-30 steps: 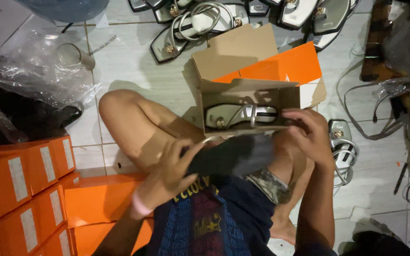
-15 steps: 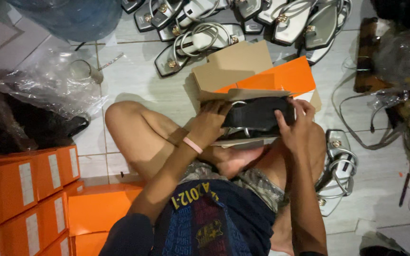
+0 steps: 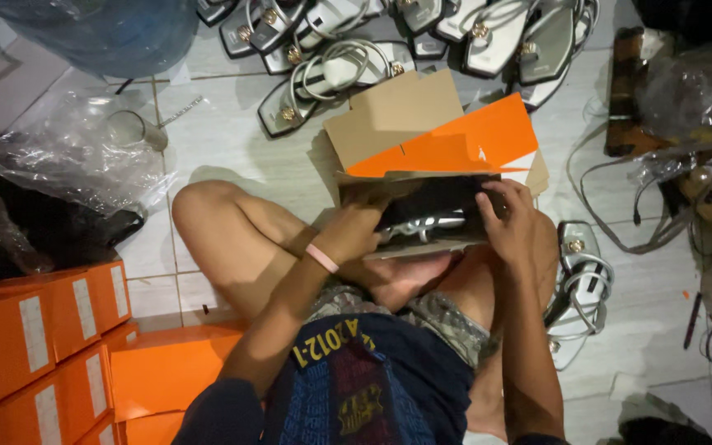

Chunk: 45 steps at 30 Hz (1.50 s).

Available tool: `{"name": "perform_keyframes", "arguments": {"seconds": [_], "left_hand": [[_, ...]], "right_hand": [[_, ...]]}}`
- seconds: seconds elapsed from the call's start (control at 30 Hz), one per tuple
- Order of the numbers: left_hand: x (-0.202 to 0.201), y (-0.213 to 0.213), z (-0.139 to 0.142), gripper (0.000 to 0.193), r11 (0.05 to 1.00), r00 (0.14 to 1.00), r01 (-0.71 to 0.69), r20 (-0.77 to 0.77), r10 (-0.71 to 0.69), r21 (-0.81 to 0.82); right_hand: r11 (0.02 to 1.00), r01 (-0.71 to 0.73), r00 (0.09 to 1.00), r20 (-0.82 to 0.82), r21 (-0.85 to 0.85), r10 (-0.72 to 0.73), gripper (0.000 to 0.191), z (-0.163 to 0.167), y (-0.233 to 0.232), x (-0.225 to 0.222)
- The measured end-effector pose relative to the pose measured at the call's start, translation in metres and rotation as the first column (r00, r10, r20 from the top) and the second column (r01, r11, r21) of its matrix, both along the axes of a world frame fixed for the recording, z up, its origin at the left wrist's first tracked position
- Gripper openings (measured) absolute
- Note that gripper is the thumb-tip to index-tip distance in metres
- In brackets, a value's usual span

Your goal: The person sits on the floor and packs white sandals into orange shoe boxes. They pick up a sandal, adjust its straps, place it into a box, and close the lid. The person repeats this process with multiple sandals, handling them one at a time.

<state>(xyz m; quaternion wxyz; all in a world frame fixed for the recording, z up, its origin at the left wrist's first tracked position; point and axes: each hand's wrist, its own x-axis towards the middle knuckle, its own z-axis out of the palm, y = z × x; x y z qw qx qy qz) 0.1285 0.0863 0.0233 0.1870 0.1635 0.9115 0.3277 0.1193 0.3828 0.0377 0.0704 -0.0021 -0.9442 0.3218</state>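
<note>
An open orange shoe box (image 3: pixel 447 148) with a brown cardboard lid flap rests on my lap over my crossed legs. Inside lies a silver sandal (image 3: pixel 422 224) under a dark sheet (image 3: pixel 438 198). My left hand (image 3: pixel 360 227) reaches into the box's left side, fingers on the dark sheet. At the box's right end my right hand (image 3: pixel 508 218) presses the same sheet down. A pink band sits on my left wrist.
Several silver sandals (image 3: pixel 331 70) lie on the tiled floor beyond the box. Another sandal pair (image 3: pixel 578 276) lies right of my knee. Stacked orange boxes (image 3: pixel 35 330) stand at left. Clear plastic bags (image 3: pixel 67 156) and a glass lie at upper left, cables at right.
The dark sheet held above my lap has gone up into the box over the sandals. Both hands followed it and now press inside the box.
</note>
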Motion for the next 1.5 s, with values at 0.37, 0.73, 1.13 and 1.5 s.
{"name": "perform_keyframes", "arguments": {"seconds": [0.37,0.73,1.13,1.5], "left_hand": [[0.015,0.022,0.036,0.039,0.974,0.855,0.031,-0.511,0.090,0.224],[0.021,0.006,0.060,0.039,0.967,0.778,0.173,-0.628,-0.018,0.186],[-0.002,-0.018,0.045,0.046,0.906,0.946,0.038,-0.308,0.104,0.422],[-0.013,-0.014,0.015,0.045,0.909,0.987,0.033,-0.158,0.036,0.416]], "right_hand": [[0.924,-0.056,0.983,-0.185,-0.378,-0.017,0.022,-0.011,0.006,0.013],[0.934,-0.081,0.987,-0.159,-0.348,0.026,0.030,0.038,0.006,0.027],[0.946,-0.177,0.982,-0.110,-0.271,0.153,0.029,0.026,0.001,0.010],[0.933,-0.097,0.993,-0.093,-0.347,0.069,0.028,0.011,0.009,0.013]]}}
